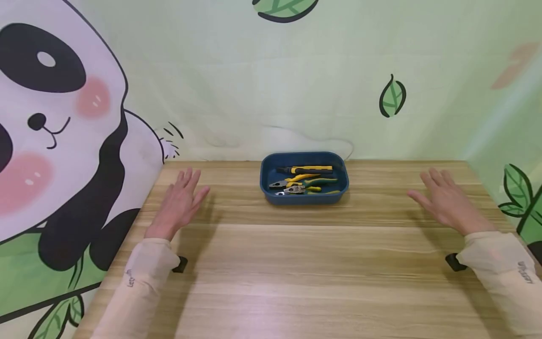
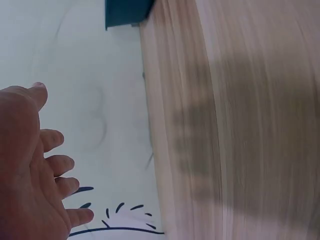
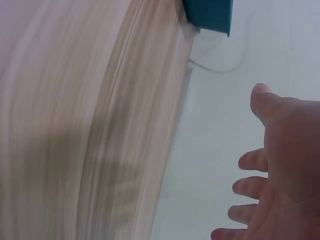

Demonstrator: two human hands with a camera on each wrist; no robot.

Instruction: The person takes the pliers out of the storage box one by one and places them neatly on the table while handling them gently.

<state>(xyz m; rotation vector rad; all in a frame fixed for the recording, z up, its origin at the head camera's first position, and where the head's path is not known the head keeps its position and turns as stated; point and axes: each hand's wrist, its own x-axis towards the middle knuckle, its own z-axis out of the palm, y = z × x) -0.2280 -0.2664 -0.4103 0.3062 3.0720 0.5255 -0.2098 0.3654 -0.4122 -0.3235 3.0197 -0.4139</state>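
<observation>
A dark blue plastic bin stands at the back middle of the wooden table. Several pliers lie inside: one with yellow and black handles along the back, others with yellow and green handles overlapping nearer the front. My left hand hovers over the table left of the bin, fingers spread and holding nothing. On the other side, my right hand is held up likewise, thumb towards the bin. Both wrist views show bare palms and only a corner of the bin.
The wooden table reaches back to a pale green cloth backdrop printed with leaves. A large printed panda covers the left side. Small black devices show at both wrists.
</observation>
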